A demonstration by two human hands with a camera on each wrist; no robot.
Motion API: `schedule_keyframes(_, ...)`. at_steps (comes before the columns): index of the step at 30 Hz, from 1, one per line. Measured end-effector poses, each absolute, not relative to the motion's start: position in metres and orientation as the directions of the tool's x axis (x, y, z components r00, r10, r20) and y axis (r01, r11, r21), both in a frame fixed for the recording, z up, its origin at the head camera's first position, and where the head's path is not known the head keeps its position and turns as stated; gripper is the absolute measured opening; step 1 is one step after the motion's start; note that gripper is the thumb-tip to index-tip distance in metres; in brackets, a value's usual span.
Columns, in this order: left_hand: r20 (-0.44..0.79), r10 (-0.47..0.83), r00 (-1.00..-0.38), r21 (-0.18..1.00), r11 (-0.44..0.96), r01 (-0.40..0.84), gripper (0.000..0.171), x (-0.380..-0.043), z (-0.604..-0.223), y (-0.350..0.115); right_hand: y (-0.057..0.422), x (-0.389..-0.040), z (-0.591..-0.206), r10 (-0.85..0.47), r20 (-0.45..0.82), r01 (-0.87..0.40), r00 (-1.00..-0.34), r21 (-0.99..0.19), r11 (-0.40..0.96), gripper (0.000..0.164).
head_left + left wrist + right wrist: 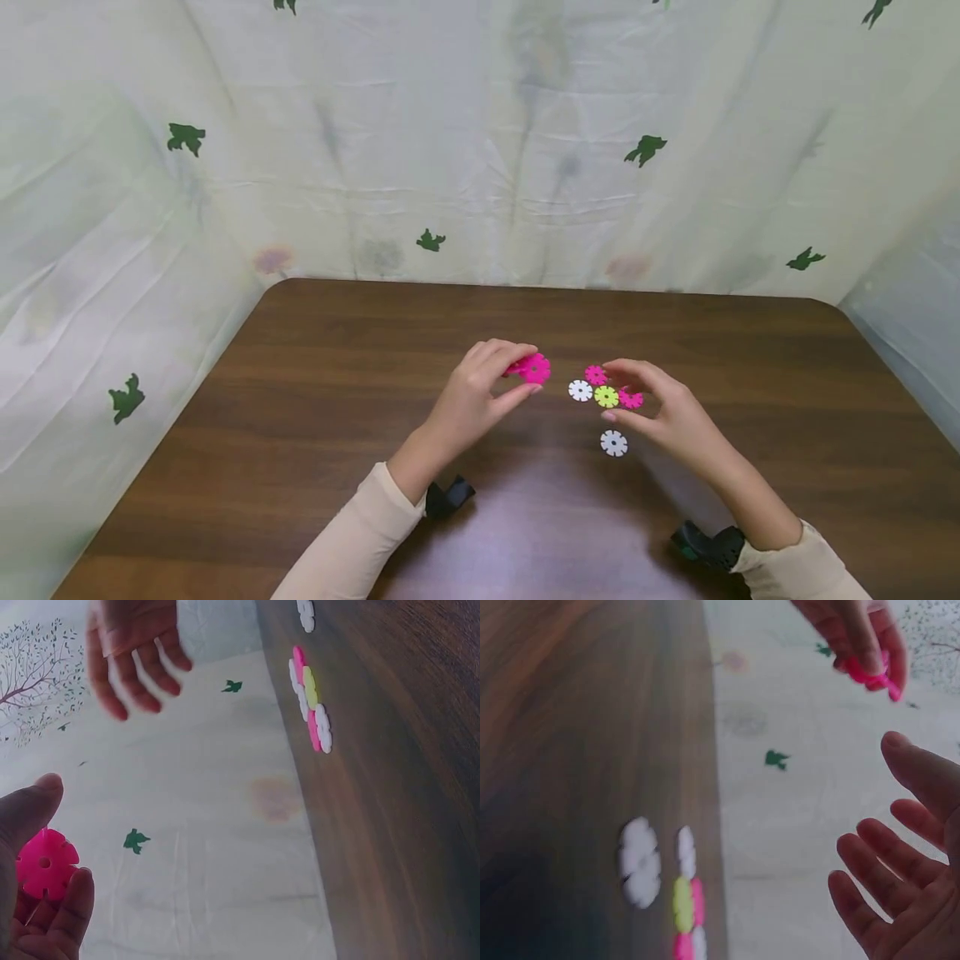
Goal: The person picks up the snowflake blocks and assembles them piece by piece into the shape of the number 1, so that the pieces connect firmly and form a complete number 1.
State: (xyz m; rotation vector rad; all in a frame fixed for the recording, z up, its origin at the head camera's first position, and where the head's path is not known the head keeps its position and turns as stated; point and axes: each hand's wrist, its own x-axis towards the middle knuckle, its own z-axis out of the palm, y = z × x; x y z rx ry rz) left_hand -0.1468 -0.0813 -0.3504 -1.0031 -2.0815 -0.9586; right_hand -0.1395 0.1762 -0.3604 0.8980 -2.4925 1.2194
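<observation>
My left hand (468, 396) holds pink notched plastic discs (537, 368) between thumb and fingers, raised over the table. In the right wrist view one pink piece (894, 690) stands edge-on against another. My right hand (675, 412) has its fingers spread and grips nothing; it hovers over several loose discs. Below it lie a yellow disc (606, 397), a pink disc (595, 375), a second pink disc (633, 401) partly overlapped by the fingers, and a white disc (580, 390). Another white disc (613, 443) lies apart, nearer me.
The discs lie on a brown wooden table (315, 400) with rounded far corners. A pale curtain (465, 150) with green bird shapes hangs behind it and at the sides. Dark wrist straps (450, 497) sit on both forearms, close over the tabletop.
</observation>
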Motion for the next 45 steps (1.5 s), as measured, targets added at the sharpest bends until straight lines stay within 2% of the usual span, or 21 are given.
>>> schedule_keyframes(5, 0.773, 0.371, -0.515, 0.338, 0.447, 0.828, 0.040, -0.146, -0.349, -0.082, 0.195, -0.137, -0.379, -0.480, 0.370, -0.597, -0.795, -0.614, 0.516, 0.058)
schedule_keyframes(9, 0.779, 0.360, -0.514, 0.339, 0.447, 0.828, 0.040, -0.146, -0.348, -0.082, 0.205, -0.139, -0.397, -0.512, 0.289, -0.558, -0.809, -0.650, 0.515, 0.057)
schedule_keyframes(14, 0.774, 0.353, -0.526, 0.349, 0.454, 0.820, 0.040, -0.144, -0.349, -0.085, 0.209, -0.140, -0.414, -0.526, 0.220, -0.512, -0.822, -0.690, 0.512, 0.052)
schedule_keyframes(19, 0.776, 0.355, -0.521, 0.342, 0.458, 0.821, 0.040, -0.142, -0.351, -0.087, 0.207, -0.137, -0.423, -0.547, 0.185, -0.513, -0.816, -0.669, 0.538, 0.043)
schedule_keyframes(24, 0.779, 0.352, -0.519, 0.342, 0.456, 0.822, 0.041, -0.142, -0.351, -0.088, 0.206, -0.137, -0.424, -0.548, 0.157, -0.503, -0.822, -0.650, 0.569, 0.028)
schedule_keyframes(36, 0.793, 0.358, -0.493, 0.314, 0.452, 0.835, 0.043, -0.158, -0.345, -0.085, 0.207, -0.151, -0.411, -0.563, 0.139, -0.493, -0.814, -0.677, 0.546, 0.027)
schedule_keyframes(45, 0.774, 0.365, -0.517, 0.330, 0.464, 0.822, 0.039, -0.156, -0.347, -0.087, 0.201, -0.148, -0.403, -0.526, 0.171, -0.469, -0.833, -0.721, 0.510, 0.020)
